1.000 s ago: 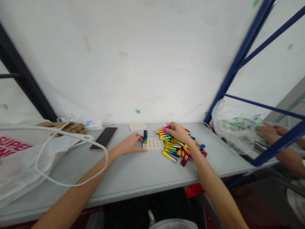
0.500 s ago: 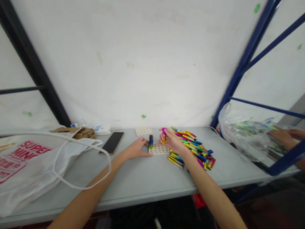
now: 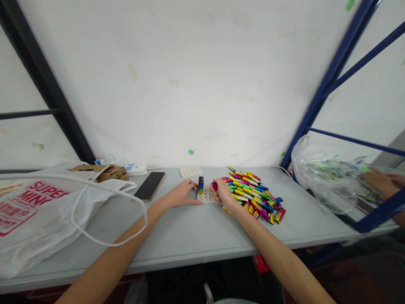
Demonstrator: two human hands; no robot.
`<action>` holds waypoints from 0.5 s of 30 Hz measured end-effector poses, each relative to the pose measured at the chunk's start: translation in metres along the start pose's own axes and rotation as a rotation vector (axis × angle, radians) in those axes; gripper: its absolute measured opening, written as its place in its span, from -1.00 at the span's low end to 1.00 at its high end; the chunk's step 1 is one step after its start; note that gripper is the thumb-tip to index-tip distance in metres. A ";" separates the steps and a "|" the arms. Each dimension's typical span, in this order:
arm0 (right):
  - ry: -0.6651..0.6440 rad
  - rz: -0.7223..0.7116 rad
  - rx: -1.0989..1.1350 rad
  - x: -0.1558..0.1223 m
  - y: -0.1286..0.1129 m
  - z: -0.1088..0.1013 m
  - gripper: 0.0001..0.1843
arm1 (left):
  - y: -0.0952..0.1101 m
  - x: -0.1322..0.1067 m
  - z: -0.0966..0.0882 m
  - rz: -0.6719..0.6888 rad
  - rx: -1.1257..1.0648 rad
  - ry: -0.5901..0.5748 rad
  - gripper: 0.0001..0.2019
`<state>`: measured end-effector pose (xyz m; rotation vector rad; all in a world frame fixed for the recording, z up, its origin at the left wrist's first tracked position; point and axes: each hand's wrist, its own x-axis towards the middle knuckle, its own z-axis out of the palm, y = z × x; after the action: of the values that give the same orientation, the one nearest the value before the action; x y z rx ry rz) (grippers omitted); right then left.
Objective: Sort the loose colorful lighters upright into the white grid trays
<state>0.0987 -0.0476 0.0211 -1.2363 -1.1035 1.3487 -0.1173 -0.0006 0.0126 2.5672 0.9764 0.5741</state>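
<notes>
A small cream tray with rows of holes point(image 3: 208, 195) lies on the grey tabletop between my hands. Upright at its left end stands a blue-and-yellow lighter with a black top point(image 3: 201, 185). My left hand point(image 3: 183, 193) rests at the tray's left side, thumb and fingers apart, holding nothing. Over the right part of the tray, my right hand point(image 3: 224, 192) is closed around a shiny purple lighter point(image 3: 215, 185), most of it hidden by the fingers. To the right is a heap of shiny multicoloured lighters point(image 3: 253, 194).
A second cream tray point(image 3: 191, 171) lies near the wall. Left are a phone point(image 3: 150, 185), a cardboard box point(image 3: 114, 173), a white bag point(image 3: 41, 211) and a looping white cable point(image 3: 146, 219). Right, a clear plastic bag point(image 3: 319, 181) lies by the blue frame; another person's hands point(image 3: 379, 179) show beyond.
My right hand has come down toward the tray, and the purple lighter has gone from upright to tilted, more covered by the fingers. My left hand has hardly moved.
</notes>
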 end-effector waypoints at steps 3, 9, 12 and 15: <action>0.003 -0.002 0.025 -0.002 -0.006 0.000 -0.54 | -0.001 0.000 0.000 -0.007 -0.004 0.001 -0.31; -0.004 -0.084 -0.002 0.000 -0.006 -0.004 -0.56 | 0.001 -0.001 0.000 -0.023 0.008 0.005 -0.34; -0.015 -0.110 -0.062 0.001 -0.001 -0.006 -0.53 | 0.002 -0.001 -0.001 -0.023 0.021 0.002 -0.35; -0.087 -0.152 -0.085 0.000 0.000 -0.005 -0.44 | 0.002 -0.001 -0.001 -0.018 0.028 -0.008 -0.35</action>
<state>0.1041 -0.0474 0.0212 -1.1386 -1.3006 1.2613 -0.1175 -0.0028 0.0145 2.5804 1.0104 0.5481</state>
